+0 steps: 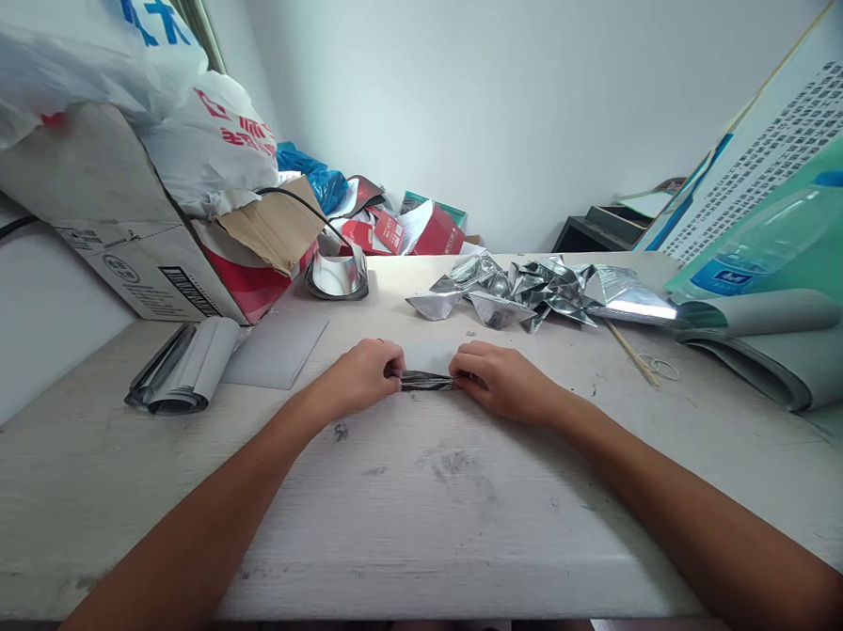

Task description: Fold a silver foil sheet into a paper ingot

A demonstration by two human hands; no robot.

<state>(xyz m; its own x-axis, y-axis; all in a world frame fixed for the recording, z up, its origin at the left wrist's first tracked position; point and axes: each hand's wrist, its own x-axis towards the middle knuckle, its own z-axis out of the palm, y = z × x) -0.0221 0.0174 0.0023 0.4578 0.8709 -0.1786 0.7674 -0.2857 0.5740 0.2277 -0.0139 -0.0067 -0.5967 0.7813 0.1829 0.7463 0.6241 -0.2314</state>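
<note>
The left hand (360, 377) and right hand (501, 381), fingers curled closed, pinch opposite ends of a folded foil strip (426, 380) on the table (432, 513), just in front of the foil pile (526, 291); a loosened pinch could let the springy strip unfold or slide.

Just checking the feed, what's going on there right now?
The left hand and right hand are pinching opposite ends of a folded strip of silver foil at a worn white table. A heap of folded foil pieces lies just beyond them.
</note>
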